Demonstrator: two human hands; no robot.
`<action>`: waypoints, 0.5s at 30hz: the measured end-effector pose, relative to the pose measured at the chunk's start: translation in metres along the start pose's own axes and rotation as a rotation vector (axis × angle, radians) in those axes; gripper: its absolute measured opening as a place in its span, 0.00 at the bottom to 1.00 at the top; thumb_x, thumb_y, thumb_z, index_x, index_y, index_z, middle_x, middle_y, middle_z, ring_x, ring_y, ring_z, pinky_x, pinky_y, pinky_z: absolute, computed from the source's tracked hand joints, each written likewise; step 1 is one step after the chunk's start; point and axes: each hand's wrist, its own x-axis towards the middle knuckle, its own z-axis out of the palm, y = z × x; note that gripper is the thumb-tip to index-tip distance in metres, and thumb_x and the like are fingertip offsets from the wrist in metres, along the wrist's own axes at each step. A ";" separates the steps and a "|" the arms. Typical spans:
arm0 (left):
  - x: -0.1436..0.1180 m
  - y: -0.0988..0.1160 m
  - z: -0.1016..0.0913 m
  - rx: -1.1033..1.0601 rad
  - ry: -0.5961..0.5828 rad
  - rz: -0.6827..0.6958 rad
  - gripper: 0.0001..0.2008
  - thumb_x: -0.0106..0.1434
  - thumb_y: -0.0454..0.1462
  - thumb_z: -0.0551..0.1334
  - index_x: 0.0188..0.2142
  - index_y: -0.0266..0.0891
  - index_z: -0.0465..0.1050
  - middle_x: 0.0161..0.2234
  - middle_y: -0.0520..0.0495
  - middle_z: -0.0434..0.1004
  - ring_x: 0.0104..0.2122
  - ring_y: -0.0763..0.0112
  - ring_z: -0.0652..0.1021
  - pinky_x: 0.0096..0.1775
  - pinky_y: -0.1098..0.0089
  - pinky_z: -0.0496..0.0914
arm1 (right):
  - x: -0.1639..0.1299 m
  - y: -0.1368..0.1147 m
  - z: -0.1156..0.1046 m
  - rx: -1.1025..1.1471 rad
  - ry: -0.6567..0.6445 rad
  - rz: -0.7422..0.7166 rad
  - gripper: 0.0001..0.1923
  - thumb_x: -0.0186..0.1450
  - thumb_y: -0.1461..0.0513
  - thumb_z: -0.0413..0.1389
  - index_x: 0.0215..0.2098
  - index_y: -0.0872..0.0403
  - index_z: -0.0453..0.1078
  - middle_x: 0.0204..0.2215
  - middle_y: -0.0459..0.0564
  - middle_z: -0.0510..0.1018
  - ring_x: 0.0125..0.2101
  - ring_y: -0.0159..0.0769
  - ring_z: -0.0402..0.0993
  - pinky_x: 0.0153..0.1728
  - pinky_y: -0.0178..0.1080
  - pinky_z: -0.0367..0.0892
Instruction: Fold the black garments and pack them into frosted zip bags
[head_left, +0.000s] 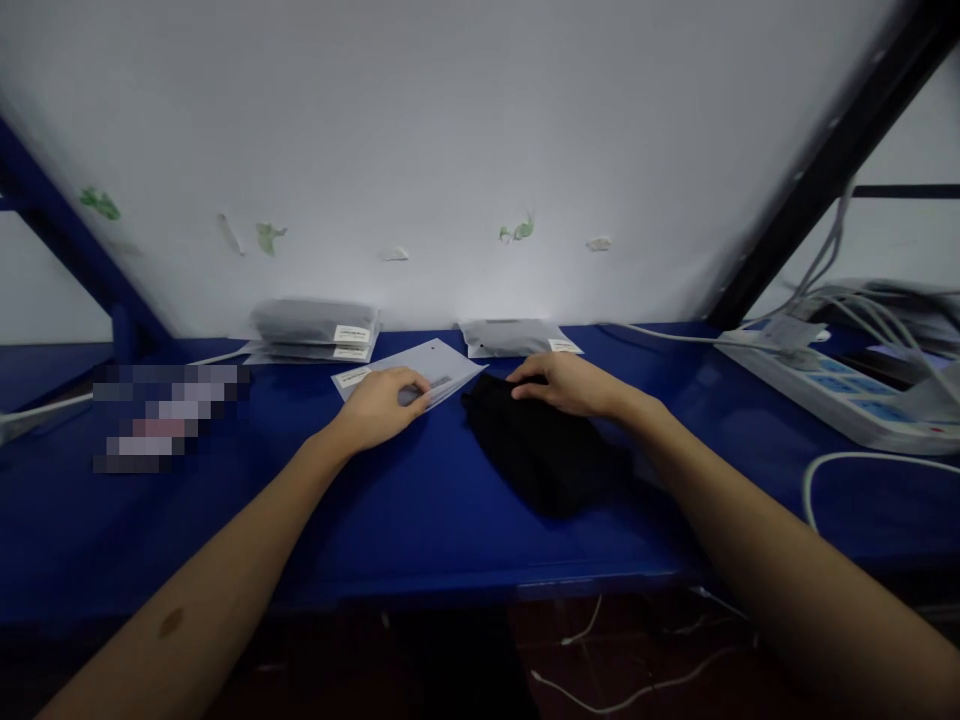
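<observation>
Several flat, translucent plastic bags (441,358) with a white label lie fanned on the blue table. My left hand (382,405) is over their near side, its thumb and fingers closed on the bag edge. Just to the right is a folded black cloth (551,450), soft and dark; its exact kind cannot be made out. My right hand (564,383) pinches the far edge of this cloth between thumb and fingers. Both forearms reach in from the bottom of the view.
Filled, labelled bags (311,325) are stacked at the back left; another filled bag (510,338) lies behind my right hand. A white power strip (847,395) with tangled cables stands at right. A pixelated patch covers something on the left. The blue table (420,530) meets a white wall.
</observation>
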 end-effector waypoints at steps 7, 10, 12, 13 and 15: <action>-0.002 0.008 -0.001 -0.082 -0.020 0.038 0.09 0.61 0.40 0.61 0.36 0.42 0.78 0.43 0.45 0.82 0.45 0.60 0.78 0.49 0.59 0.69 | -0.007 -0.033 -0.001 -0.055 -0.020 0.000 0.13 0.61 0.64 0.56 0.44 0.53 0.76 0.40 0.53 0.81 0.38 0.41 0.77 0.40 0.42 0.70; -0.001 0.010 0.001 -0.097 -0.008 0.064 0.08 0.61 0.40 0.61 0.36 0.42 0.79 0.42 0.47 0.82 0.44 0.61 0.79 0.49 0.61 0.69 | -0.009 -0.044 0.001 -0.095 0.018 -0.053 0.13 0.58 0.66 0.56 0.42 0.54 0.74 0.38 0.52 0.80 0.38 0.41 0.75 0.39 0.41 0.68; -0.001 0.012 0.002 -0.104 -0.004 0.074 0.08 0.60 0.39 0.61 0.36 0.42 0.79 0.41 0.47 0.82 0.44 0.61 0.79 0.49 0.62 0.69 | -0.009 -0.049 0.004 -0.129 0.109 -0.127 0.12 0.58 0.66 0.55 0.40 0.54 0.73 0.38 0.52 0.79 0.40 0.42 0.74 0.42 0.42 0.67; -0.001 0.013 0.003 -0.105 -0.008 0.068 0.09 0.60 0.39 0.61 0.36 0.41 0.79 0.41 0.46 0.82 0.44 0.61 0.78 0.48 0.62 0.69 | -0.009 -0.052 0.006 -0.144 0.171 -0.163 0.12 0.58 0.66 0.55 0.40 0.54 0.72 0.38 0.52 0.78 0.41 0.43 0.73 0.43 0.43 0.67; -0.001 0.016 0.004 -0.110 -0.018 0.048 0.10 0.59 0.37 0.61 0.38 0.39 0.79 0.41 0.44 0.82 0.43 0.60 0.79 0.46 0.63 0.69 | -0.007 -0.058 0.013 -0.170 0.317 -0.215 0.11 0.58 0.66 0.54 0.40 0.53 0.71 0.38 0.52 0.77 0.42 0.45 0.70 0.44 0.46 0.65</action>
